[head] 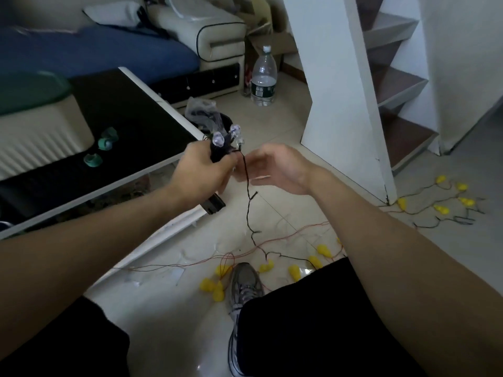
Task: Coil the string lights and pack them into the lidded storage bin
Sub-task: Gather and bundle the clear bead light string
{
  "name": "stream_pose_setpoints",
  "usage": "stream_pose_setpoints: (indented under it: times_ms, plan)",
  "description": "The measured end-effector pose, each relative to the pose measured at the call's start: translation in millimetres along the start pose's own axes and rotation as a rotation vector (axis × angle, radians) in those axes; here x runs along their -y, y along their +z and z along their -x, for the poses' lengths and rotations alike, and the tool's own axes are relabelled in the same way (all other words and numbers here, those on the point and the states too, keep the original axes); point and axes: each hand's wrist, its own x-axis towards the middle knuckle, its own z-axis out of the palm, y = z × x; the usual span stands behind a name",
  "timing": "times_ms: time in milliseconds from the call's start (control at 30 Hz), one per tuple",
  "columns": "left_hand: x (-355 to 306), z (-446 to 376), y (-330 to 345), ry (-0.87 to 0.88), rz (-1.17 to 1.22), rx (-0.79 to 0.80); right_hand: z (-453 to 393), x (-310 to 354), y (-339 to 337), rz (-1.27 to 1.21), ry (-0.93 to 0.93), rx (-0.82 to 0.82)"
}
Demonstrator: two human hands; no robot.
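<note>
My left hand (202, 165) grips a small bundle of black string lights (224, 144), with clear bulbs sticking up above the fist. From the bundle a black wire (248, 202) hangs down to the floor. My right hand (275, 170) is beside the wire, fingers curled loosely near it and blurred; I cannot tell whether it holds the wire. The wire runs on to yellow bulbs (295, 272) scattered on the tiles. More yellow bulbs (441, 209) lie at the right by the stairs. No lidded bin is in view.
A black coffee table (130, 131) stands at left with green tape rolls (104, 144). A thin red wire (272, 242) crosses the floor. A clear water bottle (263, 77), a bin with a plastic bag (202, 111), a sofa (109, 53) and stairs (394, 85) lie beyond. My shoe (245, 287) is below.
</note>
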Motion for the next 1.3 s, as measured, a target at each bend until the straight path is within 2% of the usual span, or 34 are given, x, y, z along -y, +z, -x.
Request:
stream_pose_setpoints:
  times_ms: [67,133,233,400,467,567,633,733,900,1000,1167,1300]
  plan:
    - [-2,-2,-15,0.019,-0.009,-0.031,-2,13,15,-0.085,0.005,0.127]
    - [0,-2,-36,0.025,-0.063,-0.069,-7,24,32,-0.111,-0.002,0.156]
    - [8,1,-58,-0.03,-0.13,-0.068,-12,34,41,-0.049,-0.082,0.13]
    - [31,8,-90,-0.16,-0.234,0.045,-33,45,73,0.071,-0.217,0.015]
    - [43,10,-97,-0.205,-0.205,-0.021,-44,49,85,0.226,-0.207,-0.02]
    - [65,7,-111,-0.295,-0.081,-0.189,-60,52,93,0.585,-0.121,-0.021]
    - [77,4,-126,-0.352,0.033,-0.264,-74,52,101,0.656,-0.082,-0.004]
    - [86,2,-148,-0.398,0.113,-0.302,-94,56,120,0.552,-0.158,-0.006]
    - [93,7,-163,-0.444,-0.053,-0.3,-111,62,150,0.305,-0.275,-0.086]
    - [97,12,-165,-0.492,-0.002,-0.255,-121,64,158,0.179,-0.273,-0.131]
    - [109,19,-173,-0.61,0.162,-0.192,-129,62,170,0.317,-0.32,-0.053]
    - [117,25,-184,-0.678,0.169,-0.087,-139,55,171,0.405,-0.248,0.046]
